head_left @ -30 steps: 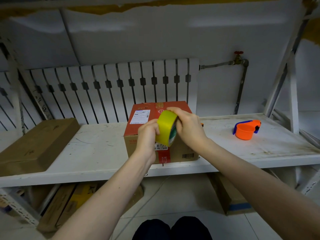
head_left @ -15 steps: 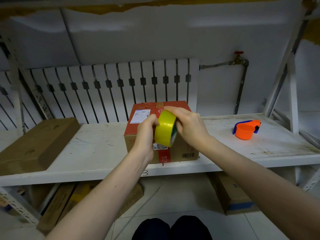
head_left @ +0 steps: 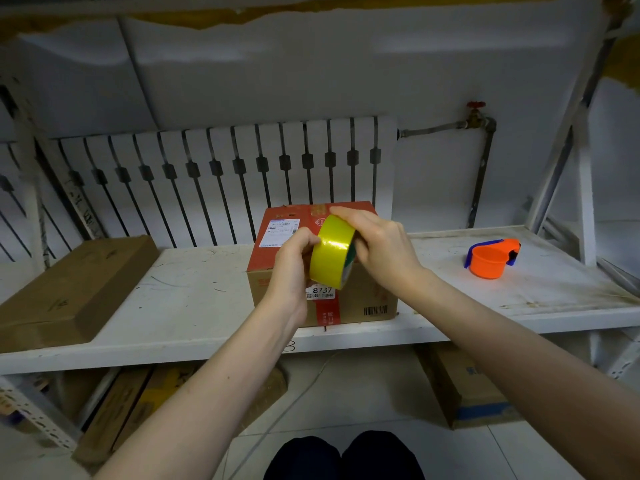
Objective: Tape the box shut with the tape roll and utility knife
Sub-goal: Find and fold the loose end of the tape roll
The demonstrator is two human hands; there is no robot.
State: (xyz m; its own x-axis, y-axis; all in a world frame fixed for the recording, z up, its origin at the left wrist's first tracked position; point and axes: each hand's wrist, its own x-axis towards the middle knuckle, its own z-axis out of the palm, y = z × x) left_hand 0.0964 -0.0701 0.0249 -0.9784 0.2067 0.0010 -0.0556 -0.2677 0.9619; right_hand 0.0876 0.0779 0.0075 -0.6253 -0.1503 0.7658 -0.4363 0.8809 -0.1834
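Note:
A closed cardboard box (head_left: pixel 277 216) with a red top and a white shipping label stands on the white shelf (head_left: pixel 194 299), near its front edge. In front of the box, a little above its front face, both hands hold a yellow tape roll (head_left: pixel 330 254) on edge. My left hand (head_left: pixel 291 268) grips its left side, thumb on the outer band. My right hand (head_left: pixel 377 247) clasps the roll from the right and over the top. An orange and blue tape cutter (head_left: pixel 488 259) lies on the shelf to the right. No utility knife is visible.
A long flat brown carton (head_left: pixel 72 289) lies at the shelf's left end. A white radiator (head_left: pixel 221 181) and a pipe with a red valve (head_left: pixel 476 114) line the back wall. More cartons (head_left: pixel 467 386) sit on the floor below. Shelf uprights (head_left: pixel 585 188) stand at the right.
The roll and both hands have lifted slightly and drifted a little toward the box top; the left thumb has shifted on the roll's outer band.

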